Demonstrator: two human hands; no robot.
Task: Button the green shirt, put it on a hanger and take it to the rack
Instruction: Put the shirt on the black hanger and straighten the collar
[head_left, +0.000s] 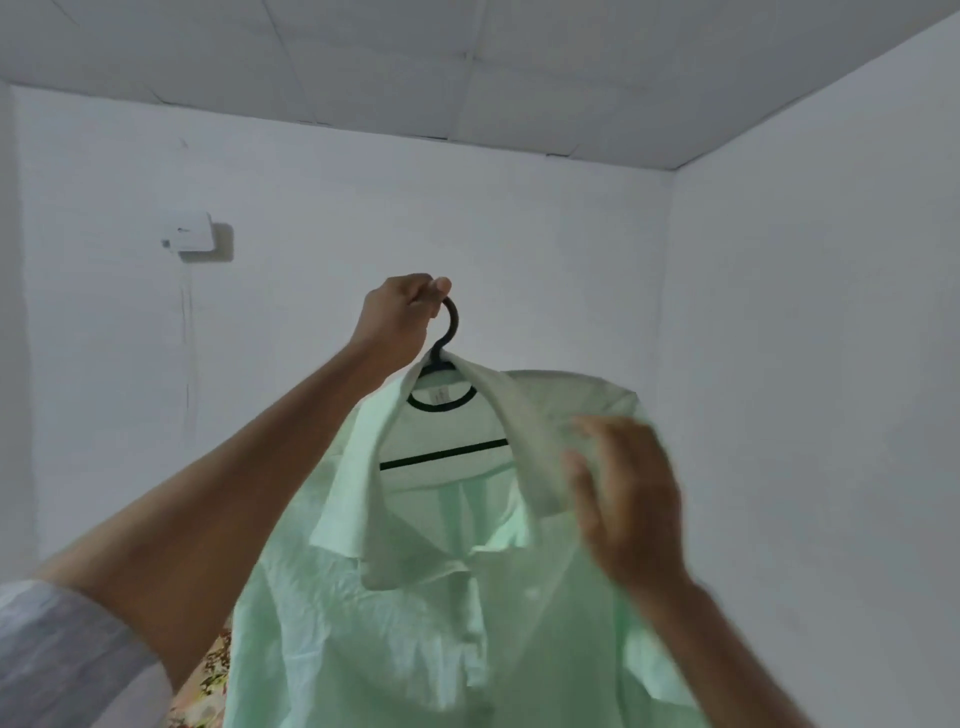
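Observation:
The pale green shirt (415, 623) hangs on a black hanger (441, 454), lifted high in front of me. Its front is closed below the collar. My left hand (400, 312) grips the hanger's hook (451, 325) from above. My right hand (621, 499) is blurred and lies at the shirt's right shoulder, beside the collar; its fingers appear to pinch the cloth there. The hanger's crossbar shows through the open neck. The shirt's lower part runs out of the frame.
White walls and a panelled ceiling surround me. A small white box (189, 234) with a cable hanging down is fixed on the far wall at the left. A flowered fabric (210, 670) peeks out below the shirt's left edge. No rack is in sight.

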